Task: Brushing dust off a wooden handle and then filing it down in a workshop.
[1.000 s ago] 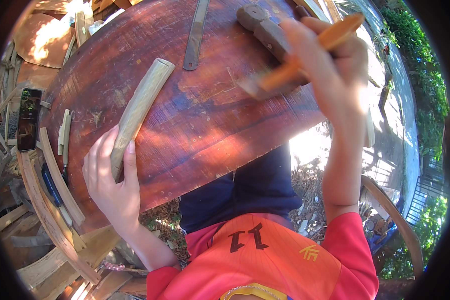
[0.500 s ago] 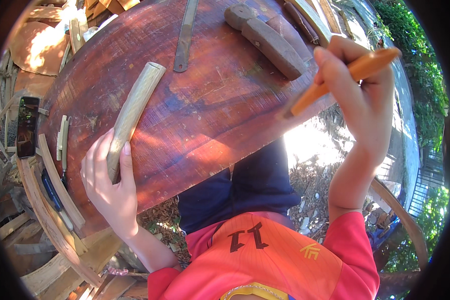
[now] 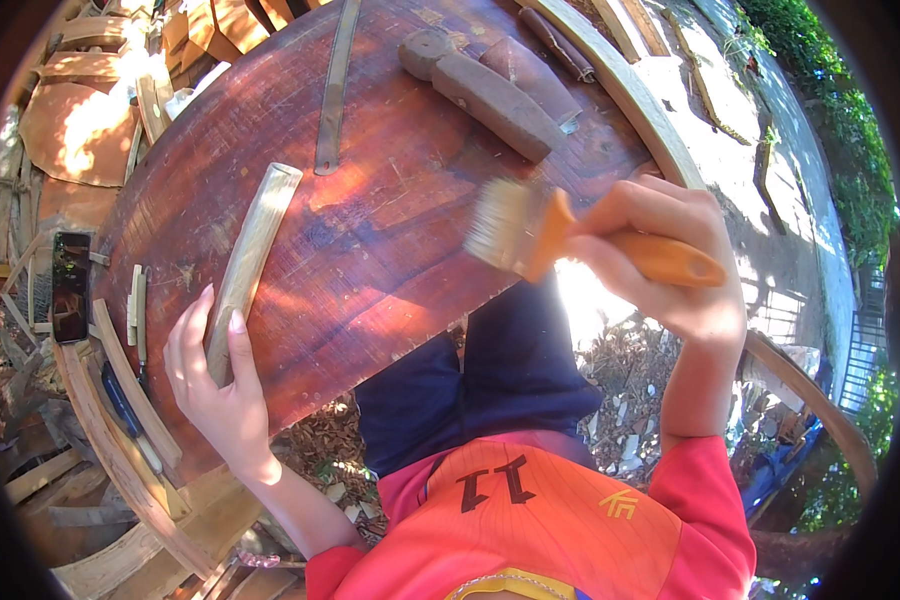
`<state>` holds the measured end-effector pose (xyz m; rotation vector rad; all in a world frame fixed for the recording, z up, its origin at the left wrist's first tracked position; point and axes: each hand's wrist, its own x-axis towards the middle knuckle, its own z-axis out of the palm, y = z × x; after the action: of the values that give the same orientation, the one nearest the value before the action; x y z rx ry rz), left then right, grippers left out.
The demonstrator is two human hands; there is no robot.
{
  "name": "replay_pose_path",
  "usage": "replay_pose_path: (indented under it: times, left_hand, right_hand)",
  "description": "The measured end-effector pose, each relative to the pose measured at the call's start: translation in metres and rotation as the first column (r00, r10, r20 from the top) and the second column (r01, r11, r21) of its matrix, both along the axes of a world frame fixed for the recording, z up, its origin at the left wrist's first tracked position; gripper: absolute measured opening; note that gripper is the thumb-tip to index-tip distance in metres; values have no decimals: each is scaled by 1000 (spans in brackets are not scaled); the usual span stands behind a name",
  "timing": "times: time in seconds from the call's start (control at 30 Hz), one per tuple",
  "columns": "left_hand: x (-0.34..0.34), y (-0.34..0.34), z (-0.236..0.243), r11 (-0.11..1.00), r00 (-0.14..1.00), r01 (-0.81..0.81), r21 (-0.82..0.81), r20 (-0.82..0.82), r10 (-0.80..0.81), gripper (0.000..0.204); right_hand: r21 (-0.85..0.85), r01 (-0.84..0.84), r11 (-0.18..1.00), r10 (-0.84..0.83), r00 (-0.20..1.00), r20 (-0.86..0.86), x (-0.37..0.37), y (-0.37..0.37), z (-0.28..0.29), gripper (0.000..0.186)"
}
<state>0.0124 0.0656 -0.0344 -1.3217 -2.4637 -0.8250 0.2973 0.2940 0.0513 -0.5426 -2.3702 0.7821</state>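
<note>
At the left side of the reddish-brown wooden board (image 3: 390,290), my left hand (image 3: 220,380) holds the near end of a pale, slightly curved wooden piece (image 3: 250,255). The thumb lies on one side of it and the fingers on the other; its lower end is hidden in the palm. My right hand (image 3: 660,245) is closed around the orange handle of a flat paintbrush (image 3: 540,238). Its pale bristles point left, above the board's near edge and apart from the wooden piece. The bristles are a little blurred.
A metal saw blade or ruler-like strip (image 3: 335,100) lies at the board's far side. Beside it rest a block-shaped brown mallet (image 3: 485,100) and a dark-handled tool (image 3: 560,45). A phone (image 3: 71,290), a blue-handled tool (image 3: 120,395) and curved wood strips (image 3: 120,460) are at left.
The paintbrush has swung round so its broad bristles show, and my right hand has moved down and left. The wooden piece sits slightly lower and more left in view, still in my left hand.
</note>
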Motion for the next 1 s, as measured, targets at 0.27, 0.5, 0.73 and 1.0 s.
replay_pose_path:
  times: [0.27,0.5,0.73,1.0]
  left_hand:
    - [18,9,17,999,997,49,5,-66,-48,28]
    - [49,41,28,964,966,257,62,-37,-255,29]
    - [61,59,22,902,906,415,116,31,-421,30]
    - [33,26,20,934,942,329,138,19,-335,31]
  right_hand:
    - [-44,208,977,-213,966,-145,20,0,-1,14]
    - [-210,362,908,-382,922,-63,41,-6,-7,16]
    - [250,226,941,-241,970,31,38,-2,-17,31]
    - [-22,85,996,-88,970,-227,5,-9,-41,38]
